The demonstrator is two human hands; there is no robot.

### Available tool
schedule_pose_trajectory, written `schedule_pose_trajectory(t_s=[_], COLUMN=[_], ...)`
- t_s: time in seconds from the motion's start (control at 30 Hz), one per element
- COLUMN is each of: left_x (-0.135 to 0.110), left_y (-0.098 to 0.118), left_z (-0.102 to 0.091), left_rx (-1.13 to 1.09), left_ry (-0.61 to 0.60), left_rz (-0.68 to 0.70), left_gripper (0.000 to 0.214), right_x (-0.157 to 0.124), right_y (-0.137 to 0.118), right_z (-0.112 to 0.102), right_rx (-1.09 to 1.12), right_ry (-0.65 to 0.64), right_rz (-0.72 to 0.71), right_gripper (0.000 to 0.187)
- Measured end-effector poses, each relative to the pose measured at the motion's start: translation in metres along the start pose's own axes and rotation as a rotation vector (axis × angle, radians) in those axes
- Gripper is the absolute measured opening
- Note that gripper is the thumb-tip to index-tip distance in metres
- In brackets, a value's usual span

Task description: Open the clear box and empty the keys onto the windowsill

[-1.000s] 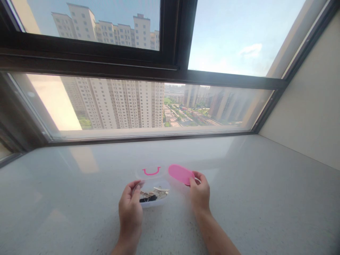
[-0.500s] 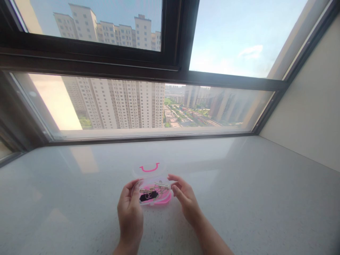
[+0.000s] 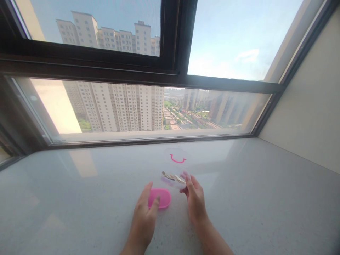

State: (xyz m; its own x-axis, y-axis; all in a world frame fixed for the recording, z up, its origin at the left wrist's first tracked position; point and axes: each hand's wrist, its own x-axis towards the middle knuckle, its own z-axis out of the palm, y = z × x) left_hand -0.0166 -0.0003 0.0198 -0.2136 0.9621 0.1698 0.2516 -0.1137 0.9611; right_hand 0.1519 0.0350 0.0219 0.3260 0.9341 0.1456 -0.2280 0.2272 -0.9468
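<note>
My right hand (image 3: 195, 198) pinches the right end of a clear plastic tray (image 3: 167, 181), raised over the sill. Slim metal pieces (image 3: 174, 177) lie in it, too blurred to name one by one. A pink oval container (image 3: 164, 199) rests on the surface to its lower left. At that container's left end is my left hand (image 3: 146, 212), fingers and thumb apart, the thumb over its inside; whether it touches cannot be told. Beyond the tray lies a clear lid with a pink curved handle (image 3: 177, 161).
The work surface is a pale speckled window sill (image 3: 92, 205). Dark window frames (image 3: 148, 143) run along its far side, with tall buildings outside. A plain wall (image 3: 305, 124) closes off the right.
My left hand has let go of the clear tray and moved to the pink container. My right hand has carried the tray off it, to the upper right. The handled lid appears farther right.
</note>
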Motion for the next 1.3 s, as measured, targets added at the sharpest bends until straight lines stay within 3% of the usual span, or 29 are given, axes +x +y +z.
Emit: schedule_pose_trajectory(t_s=[0.13, 0.27, 0.4, 0.5, 0.6, 0.73, 0.8, 1.0, 1.2, 1.3], left_x=[-0.002, -0.004, -0.004, -0.006, -0.007, -0.007, -0.006, -0.008, -0.01, -0.01], left_y=[0.0, 0.01, 0.016, 0.015, 0.01, -0.002, -0.006, -0.013, -0.017, -0.015], left_z=[0.001, -0.003, -0.006, -0.006, -0.003, 0.001, 0.002, 0.003, 0.004, 0.004], left_rx=[0.266, 0.458, 0.629, 0.696, 0.725, 0.746, 0.787, 0.916, 0.758, 0.719], left_ry=[-0.085, -0.077, -0.048, -0.04, -0.006, 0.054, 0.065, -0.037, 0.083, 0.051], left_rz=[0.118, 0.144, 0.178, 0.206, 0.236, 0.289, 0.311, 0.341, 0.42, 0.428], left_gripper=[0.02, 0.022, 0.03, 0.023, 0.01, 0.042, 0.049, 0.026, 0.027, 0.031], right_x=[0.001, -0.003, -0.005, -0.007, -0.009, -0.013, -0.014, -0.017, -0.017, -0.018], right_y=[0.003, 0.004, 0.009, 0.013, 0.014, 0.012, 0.011, 0.008, 0.004, 0.002], right_z=[-0.002, 0.001, 0.003, 0.003, 0.004, 0.004, 0.003, 0.003, 0.003, 0.003], right_rx=[-0.056, -0.071, -0.114, -0.166, -0.214, -0.283, -0.322, -0.372, -0.443, -0.458], right_ry=[0.04, -0.038, -0.1, -0.154, -0.237, -0.315, -0.345, -0.439, -0.461, -0.481], right_rz=[-0.013, -0.039, -0.117, -0.188, -0.214, -0.218, -0.236, -0.286, -0.358, -0.38], right_gripper=[0.057, 0.07, 0.064, 0.056, 0.053, 0.053, 0.055, 0.058, 0.063, 0.065])
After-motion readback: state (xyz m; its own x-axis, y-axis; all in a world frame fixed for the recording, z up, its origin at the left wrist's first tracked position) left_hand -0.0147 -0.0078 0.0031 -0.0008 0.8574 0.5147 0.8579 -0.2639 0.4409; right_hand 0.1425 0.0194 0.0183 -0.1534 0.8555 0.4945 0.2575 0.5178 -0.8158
